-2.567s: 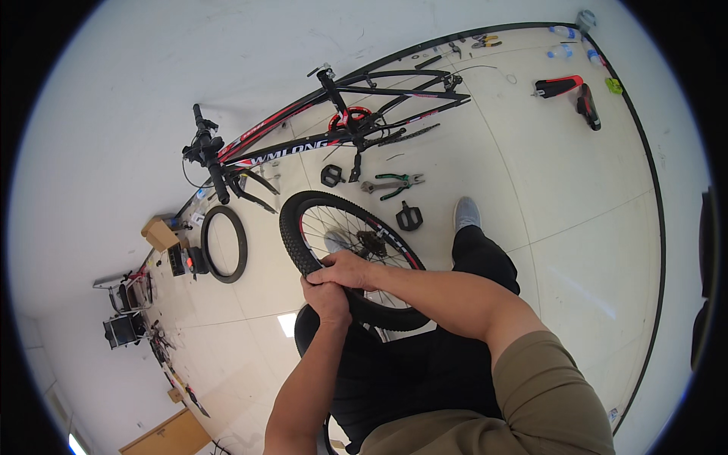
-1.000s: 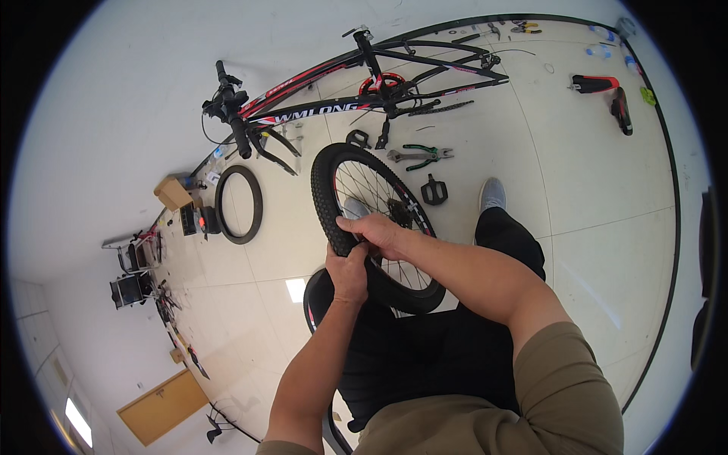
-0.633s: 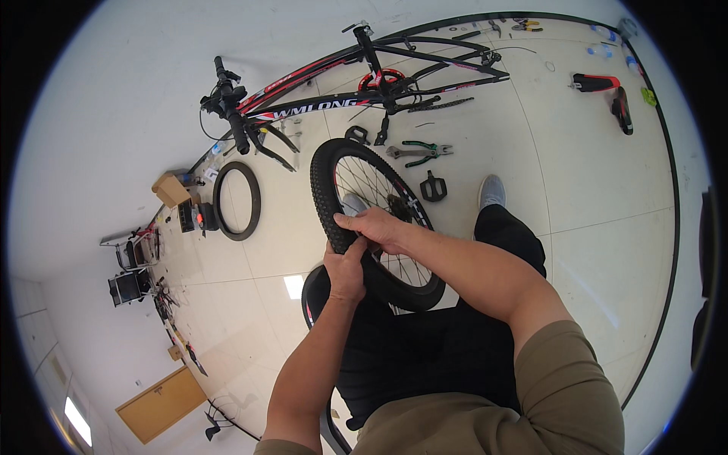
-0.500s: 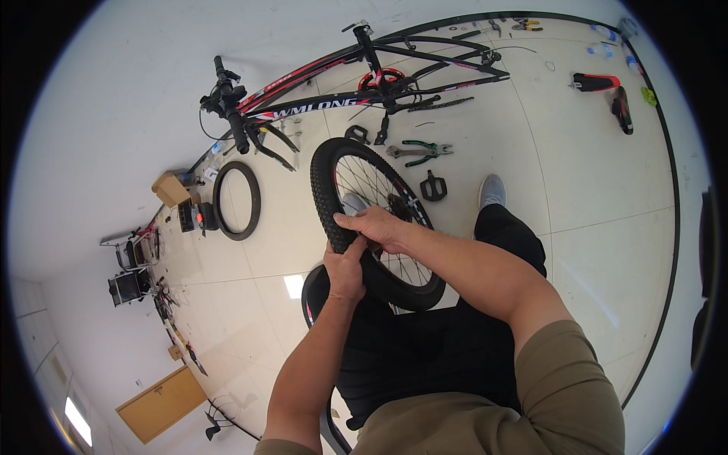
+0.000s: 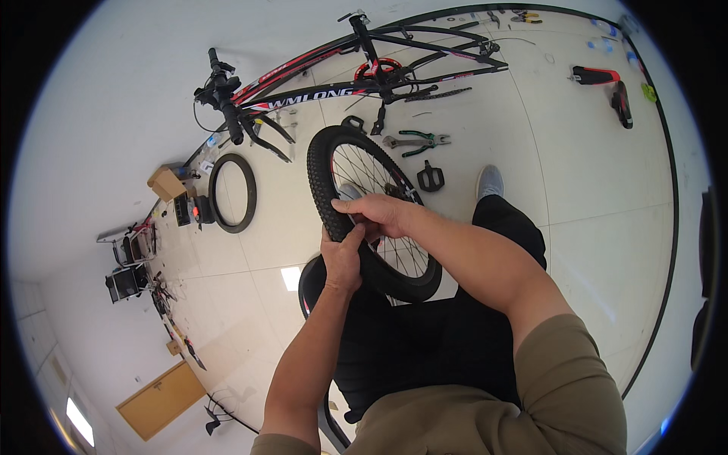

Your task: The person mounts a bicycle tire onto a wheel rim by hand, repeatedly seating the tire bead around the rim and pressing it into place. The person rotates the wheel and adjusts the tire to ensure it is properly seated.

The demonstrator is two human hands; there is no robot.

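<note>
A bicycle wheel (image 5: 321, 171) with a knobby black tyre and thin spokes stands tilted in front of my legs. My left hand (image 5: 343, 258) grips the tyre on its near left side, with the thumb pointing up along the sidewall. Just above it, my right hand (image 5: 379, 214) is closed over the same stretch of tyre, its thumb lying across the tread. The fingertips of both hands meet near the rim and are partly hidden. Past the wheel lie a grey adjustable wrench (image 5: 403, 142), green-handled pliers (image 5: 429, 142) and a black pedal (image 5: 431, 177).
A black and red bicycle frame (image 5: 262, 104) with handlebars lies along the far wall. Another pedal (image 5: 353, 123) is by its crank. To the left are a loose tyre (image 5: 249, 191) and a cardboard box (image 5: 168, 184). A red and black part (image 5: 596, 75) lies at far right.
The whole view has shifted slightly, so the floor things appear a little higher. Both hands keep their hold on nearly the same stretch of tyre.
</note>
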